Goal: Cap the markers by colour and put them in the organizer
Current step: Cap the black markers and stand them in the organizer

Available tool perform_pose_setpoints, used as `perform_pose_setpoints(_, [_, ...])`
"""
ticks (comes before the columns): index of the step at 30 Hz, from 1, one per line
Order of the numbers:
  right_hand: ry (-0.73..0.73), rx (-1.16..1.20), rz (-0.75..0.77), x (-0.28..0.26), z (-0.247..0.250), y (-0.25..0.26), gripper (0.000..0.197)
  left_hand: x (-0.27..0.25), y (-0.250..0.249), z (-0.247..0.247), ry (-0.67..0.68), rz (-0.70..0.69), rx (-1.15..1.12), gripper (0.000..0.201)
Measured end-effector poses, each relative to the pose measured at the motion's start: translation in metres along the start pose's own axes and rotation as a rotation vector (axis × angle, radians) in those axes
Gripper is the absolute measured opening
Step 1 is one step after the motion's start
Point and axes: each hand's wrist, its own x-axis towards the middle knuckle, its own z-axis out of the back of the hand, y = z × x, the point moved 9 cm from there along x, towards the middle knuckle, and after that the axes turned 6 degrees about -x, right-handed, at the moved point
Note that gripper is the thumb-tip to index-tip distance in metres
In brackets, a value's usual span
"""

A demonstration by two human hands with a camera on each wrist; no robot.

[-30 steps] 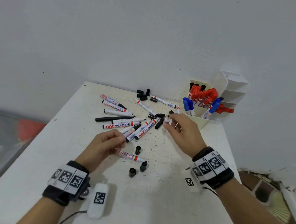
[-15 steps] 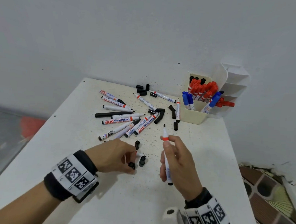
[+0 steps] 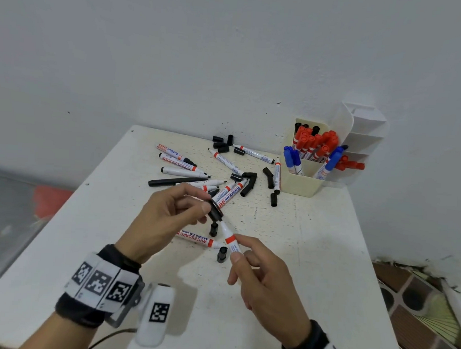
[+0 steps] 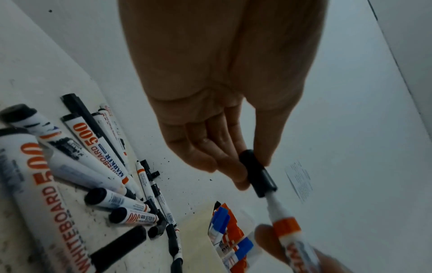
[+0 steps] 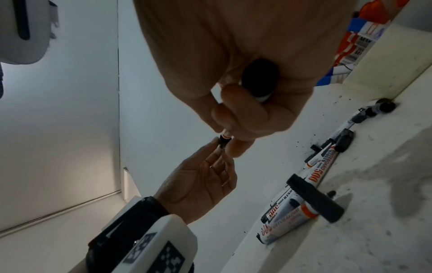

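White wall fills the top of the head view, and in the middle, above the white bench, the left hand pinches a black cap that sits on the tip of a marker, which the right hand grips with curled fingers, while the organizer stands at the upper right with red and blue markers in it. From the left wrist, the black cap shows right of the middle, held between fingertips and thumb, with loose markers lying at the left. From the right wrist, the marker's dark end pokes out of the closed right hand near the top, and the left hand reaches up from below to the cap.
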Motion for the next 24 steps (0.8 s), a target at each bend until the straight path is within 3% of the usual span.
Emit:
perform_pose_setpoints(3, [-0.01,-0.029,0.023,0.004,0.0,0.006,0.019,-0.004,0.0,-0.016,0.077,-0.008,-0.023,0.018])
perform_pose_setpoints(7, [-0.011,-0.015,0.02,0.008,-0.001,0.009,0.016,-0.005,0.0,-0.015,0.048,-0.032,-0.063,0.009])
perform_pose_setpoints(10, [0.016,-0.033,0.031,0.008,-0.004,0.008,0.014,-0.003,0.0,-0.009,0.053,-0.038,-0.011,0.016])
perform_pose_setpoints(13, [0.008,-0.02,0.012,0.008,0.001,0.003,0.013,0.002,-0.001,0.013,-0.052,-0.065,-0.008,0.026])
perform_pose_setpoints(15, [-0.033,0.034,-0.026,0.009,0.011,-0.002,0.012,0.004,0.002,0.017,0.003,-0.053,0.144,0.021])
perform_pose_setpoints(19, [-0.112,0.041,-0.045,0.011,0.029,-0.007,0.01,-0.001,0.029,-0.01,0.361,-0.026,0.747,0.012])
perform_pose_setpoints(24, [-0.126,0.034,-0.044,0.013,0.034,-0.007,0.01,-0.001,0.039,-0.026,0.437,-0.093,1.031,0.012])
